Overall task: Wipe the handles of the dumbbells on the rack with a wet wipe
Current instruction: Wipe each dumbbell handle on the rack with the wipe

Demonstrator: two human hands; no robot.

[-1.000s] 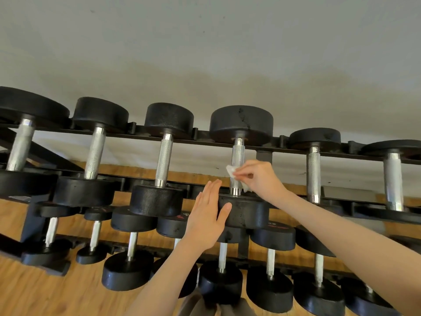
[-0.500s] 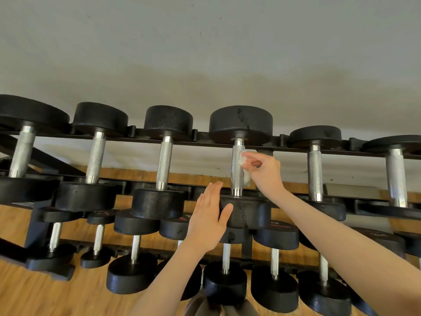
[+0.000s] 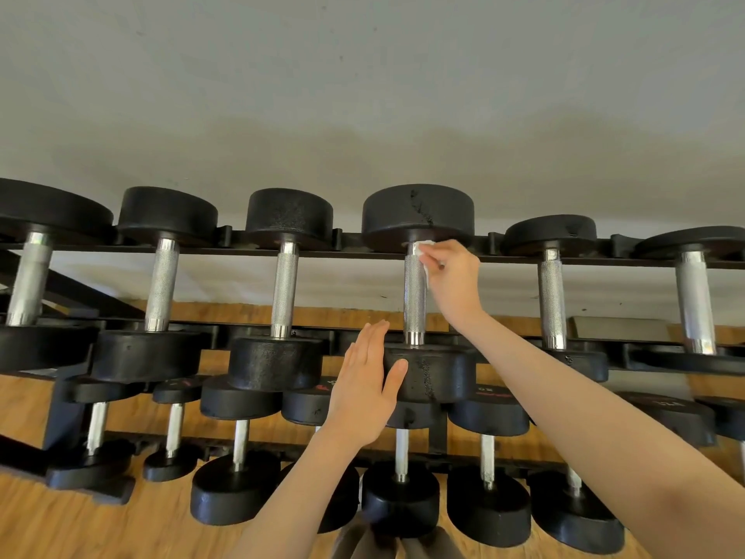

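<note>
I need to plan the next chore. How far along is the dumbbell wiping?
Done: can't tell; no handle looks visibly wiped. In hand: right hand presses the wipe at the far end of one top-row handle, left hand steadying its near head. Left: unclear, at least the lower rows likely.

The rack [image 3: 363, 252] carries 6 dumbbells [image 3: 417, 292] along its top tier and at least 7 smaller dumbbells [image 3: 236, 457] on the tiers below, the right edge cutting off the count. 2 hands [image 3: 363, 393] and 1 wet wipe [image 3: 425, 248] show.

bare forearms [image 3: 596, 417], no sleeves
</note>
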